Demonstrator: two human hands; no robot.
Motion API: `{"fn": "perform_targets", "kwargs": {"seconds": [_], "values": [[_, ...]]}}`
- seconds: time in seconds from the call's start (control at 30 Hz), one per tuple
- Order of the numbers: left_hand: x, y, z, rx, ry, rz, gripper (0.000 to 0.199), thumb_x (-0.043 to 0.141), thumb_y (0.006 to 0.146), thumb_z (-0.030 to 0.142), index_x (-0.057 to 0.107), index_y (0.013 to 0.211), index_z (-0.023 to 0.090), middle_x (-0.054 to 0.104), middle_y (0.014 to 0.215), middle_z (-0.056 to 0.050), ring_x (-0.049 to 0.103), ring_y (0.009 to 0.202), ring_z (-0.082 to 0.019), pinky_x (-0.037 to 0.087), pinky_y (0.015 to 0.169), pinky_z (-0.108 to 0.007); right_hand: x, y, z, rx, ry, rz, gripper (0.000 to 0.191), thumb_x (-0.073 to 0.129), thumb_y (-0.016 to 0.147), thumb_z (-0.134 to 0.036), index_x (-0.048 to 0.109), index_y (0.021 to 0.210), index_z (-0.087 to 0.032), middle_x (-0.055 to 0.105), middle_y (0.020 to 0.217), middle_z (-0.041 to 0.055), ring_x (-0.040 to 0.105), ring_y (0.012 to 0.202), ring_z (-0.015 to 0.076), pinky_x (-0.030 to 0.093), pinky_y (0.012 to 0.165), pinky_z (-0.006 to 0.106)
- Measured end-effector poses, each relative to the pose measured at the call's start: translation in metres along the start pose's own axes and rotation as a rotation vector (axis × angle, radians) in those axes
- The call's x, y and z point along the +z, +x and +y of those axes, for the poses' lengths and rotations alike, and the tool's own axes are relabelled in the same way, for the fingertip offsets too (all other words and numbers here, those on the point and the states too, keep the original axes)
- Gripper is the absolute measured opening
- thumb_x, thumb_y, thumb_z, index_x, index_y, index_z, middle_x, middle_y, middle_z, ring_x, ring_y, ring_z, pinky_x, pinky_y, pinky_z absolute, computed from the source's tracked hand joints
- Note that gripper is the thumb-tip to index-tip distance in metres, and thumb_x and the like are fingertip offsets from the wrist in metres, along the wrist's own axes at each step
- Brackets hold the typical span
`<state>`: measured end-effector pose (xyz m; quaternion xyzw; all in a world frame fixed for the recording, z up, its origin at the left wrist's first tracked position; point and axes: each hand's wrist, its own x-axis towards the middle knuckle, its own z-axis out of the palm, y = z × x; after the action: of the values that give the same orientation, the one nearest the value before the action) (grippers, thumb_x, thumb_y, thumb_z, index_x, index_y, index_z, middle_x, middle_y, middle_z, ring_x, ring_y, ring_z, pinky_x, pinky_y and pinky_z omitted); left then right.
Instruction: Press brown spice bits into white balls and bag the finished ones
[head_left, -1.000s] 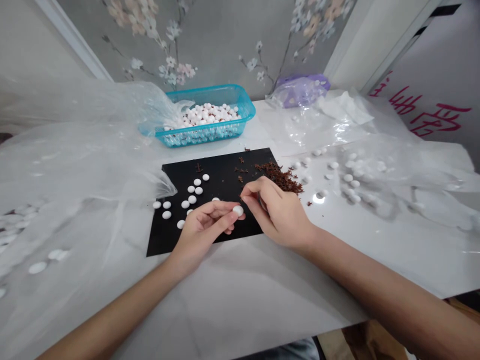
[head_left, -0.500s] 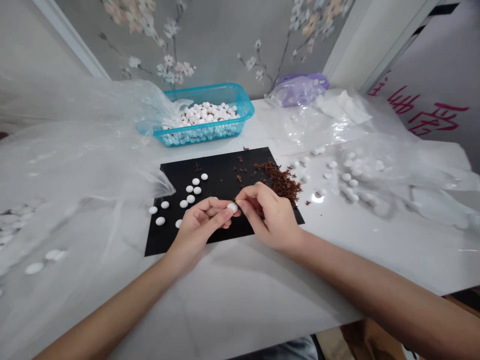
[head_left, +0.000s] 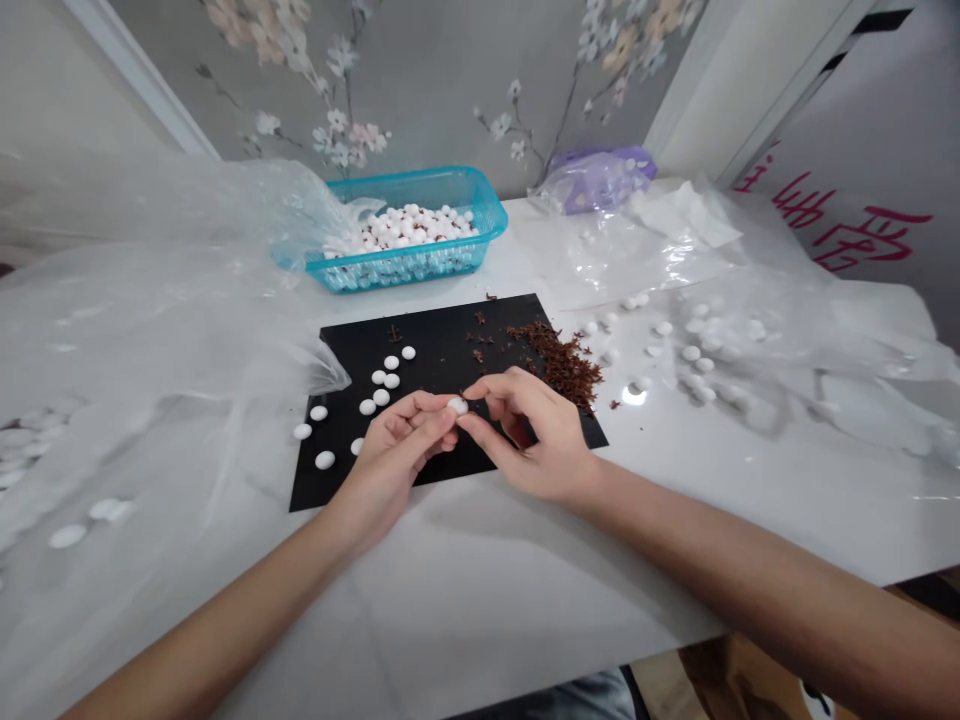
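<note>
While your left hand (head_left: 401,435) grips a white bead (head_left: 458,405) between thumb and fingers, your right hand (head_left: 544,435) now reaches right up to it. The gap that separates your hands 1 second ago is gone: your right thumb tip lies at the bead's near right side, and your right forefinger curls over its top, beside a tiny dark bit (head_left: 463,394). That suggests the delicate contact stage, with the left side steadying and the right side working. Whether your right fingers squeeze anything is too small to tell.

The bead is above the black mat (head_left: 345,350), just beyond your left fingertips. It looks rounded, slightly wider than tall, and shows no clear long axis; the dark bit at its upper edge is the only cue to direction, roughly up and away from you.

To the left, 3 loose white beads (head_left: 319,413) have shifted apart on and around the mat's edge. Brown star-shaped pieces (head_left: 566,368) heap at the right; a blue basket (head_left: 491,212) of beads stands behind.
</note>
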<state>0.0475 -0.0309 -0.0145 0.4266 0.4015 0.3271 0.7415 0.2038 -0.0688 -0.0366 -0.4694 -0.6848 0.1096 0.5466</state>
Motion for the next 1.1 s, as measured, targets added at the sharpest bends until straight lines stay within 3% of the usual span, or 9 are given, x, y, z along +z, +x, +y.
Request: {"fn": "perform_targets", "kwargs": {"seconds": [0.4,0.5,0.57,0.67,0.77,0.9,1.1], "values": [[-0.003,0.002,-0.002,0.018,-0.009,-0.019,0.015,0.071,0.075,0.03,0.063,0.07,0.018,0.057,0.067,0.005,0.051,0.063,-0.002,0.043,0.065,-0.01,0.005,-0.002,0.002,0.018,0.082,0.005,0.008,0.058,0.085,-0.02,0.059,0.093,-0.019,0.043,0.063,-0.0052,0.039,0.051,0.0055,0.037,0.048,0.019],[0.0,0.002,-0.001,0.056,0.076,-0.022,0.02,0.07,0.074,0.034,0.061,0.068,0.018,0.055,0.065,0.005,0.049,0.061,-0.004,0.043,0.063,-0.012,-0.006,0.008,0.003,0.032,0.118,-0.095,0.008,0.06,0.083,-0.024,0.061,0.088,-0.018,0.044,0.063,-0.0048,0.038,0.049,0.005,0.035,0.046,0.018],[0.002,0.002,0.0,0.092,0.186,-0.023,0.022,0.067,0.076,0.039,0.06,0.071,0.019,0.056,0.064,0.005,0.046,0.057,-0.005,0.041,0.057,-0.014,-0.02,0.019,0.005,0.072,0.117,-0.204,0.011,0.062,0.081,-0.027,0.061,0.085,-0.016,0.047,0.067,-0.0036,0.037,0.046,0.0037,0.034,0.044,0.019],[0.001,0.001,0.001,0.221,0.482,0.009,0.019,0.063,0.08,0.041,0.062,0.078,0.022,0.057,0.063,0.004,0.045,0.055,-0.007,0.036,0.052,-0.018,-0.046,0.037,0.012,0.164,0.038,-0.27,0.016,0.059,0.082,-0.031,0.062,0.084,-0.016,0.053,0.072,-0.0015,0.036,0.045,0.0034,0.032,0.044,0.02],[-0.004,0.001,0.003,0.487,0.913,0.066,0.013,0.063,0.08,0.035,0.067,0.082,0.023,0.053,0.06,0.004,0.045,0.058,-0.01,0.035,0.055,-0.022,-0.066,0.047,0.023,0.206,-0.236,-0.38,0.01,0.059,0.077,-0.023,0.064,0.082,-0.016,0.057,0.077,0.0003,0.041,0.05,0.0055,0.034,0.051,0.022],[-0.012,0.003,0.001,0.78,1.345,0.094,0.014,0.061,0.081,0.031,0.071,0.086,0.023,0.062,0.069,0.0,0.05,0.068,-0.014,0.038,0.064,-0.026,-0.074,0.047,0.036,0.25,-0.545,-0.486,0.012,0.055,0.074,-0.018,0.066,0.08,-0.018,0.06,0.077,0.0009,0.049,0.058,0.0101,0.034,0.054,0.025],[-0.015,0.006,-0.01,0.716,1.493,0.098,0.027,0.057,0.083,0.039,0.07,0.102,0.025,0.064,0.08,-0.003,0.053,0.075,-0.018,0.036,0.063,-0.027,-0.068,0.042,0.04,0.28,-0.622,-0.521,0.007,0.059,0.071,-0.02,0.065,0.072,-0.019,0.062,0.073,0.0009,0.054,0.062,0.0133,0.035,0.054,0.026]]}}
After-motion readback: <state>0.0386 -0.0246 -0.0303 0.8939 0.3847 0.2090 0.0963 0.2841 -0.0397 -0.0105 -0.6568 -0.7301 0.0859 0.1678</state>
